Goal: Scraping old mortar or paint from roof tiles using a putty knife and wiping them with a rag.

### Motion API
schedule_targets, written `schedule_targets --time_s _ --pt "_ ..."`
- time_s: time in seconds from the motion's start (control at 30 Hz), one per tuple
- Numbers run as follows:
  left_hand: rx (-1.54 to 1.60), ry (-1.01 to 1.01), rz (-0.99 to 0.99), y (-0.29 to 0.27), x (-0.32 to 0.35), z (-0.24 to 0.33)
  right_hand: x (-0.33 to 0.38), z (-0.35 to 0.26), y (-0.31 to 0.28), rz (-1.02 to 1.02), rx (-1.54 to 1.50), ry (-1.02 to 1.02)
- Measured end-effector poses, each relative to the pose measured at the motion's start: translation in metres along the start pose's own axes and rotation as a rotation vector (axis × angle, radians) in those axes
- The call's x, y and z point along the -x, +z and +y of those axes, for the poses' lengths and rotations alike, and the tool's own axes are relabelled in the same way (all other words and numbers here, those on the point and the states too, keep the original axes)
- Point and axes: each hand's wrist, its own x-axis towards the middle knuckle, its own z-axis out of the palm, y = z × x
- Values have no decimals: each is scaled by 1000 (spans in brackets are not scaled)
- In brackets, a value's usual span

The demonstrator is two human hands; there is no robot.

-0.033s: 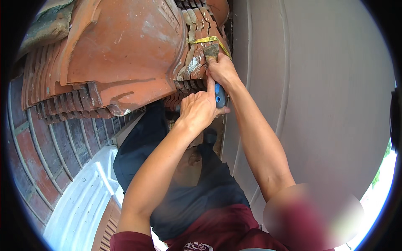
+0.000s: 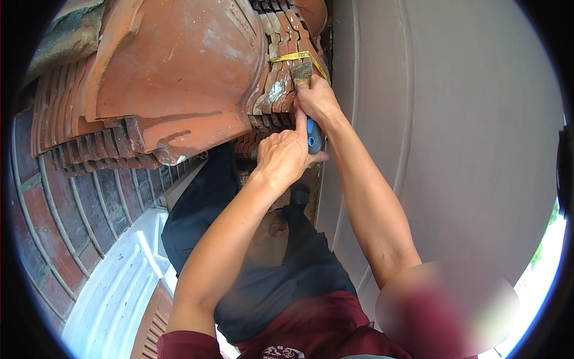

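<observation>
A scraper (image 2: pixel 302 72) with a wide, dirty blade and a blue and dark grey handle is held against the side of a stack of clay roof tiles (image 2: pixel 278 78). My right hand (image 2: pixel 318 100) closes round it just below the blade, thumb up near the metal. My left hand (image 2: pixel 283 154) grips lower on the handle, its index finger stretched along it and its thumb behind the butt end. Right above the blade, a yellow printed band (image 2: pixel 293 57) crosses the tile edges. White residue marks the tiles beside the blade.
A large orange roof tile (image 2: pixel 185 66) faces me on the left, with more stacked tiles (image 2: pixel 63 107) behind it. A brick wall (image 2: pixel 54 209) and a white ribbed surface (image 2: pixel 110 305) lie below. A grey panel (image 2: pixel 478 131) rises close on my right.
</observation>
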Motion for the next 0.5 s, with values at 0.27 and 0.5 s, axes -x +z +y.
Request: schedule_targets --time_s 0.27,0.5 --pt "42 6 38 -2 -5 -7 -11 -4 6 -3 54 2" --pt "151 0 9 -17 -3 -18 0 -36 0 -60 -56 200"
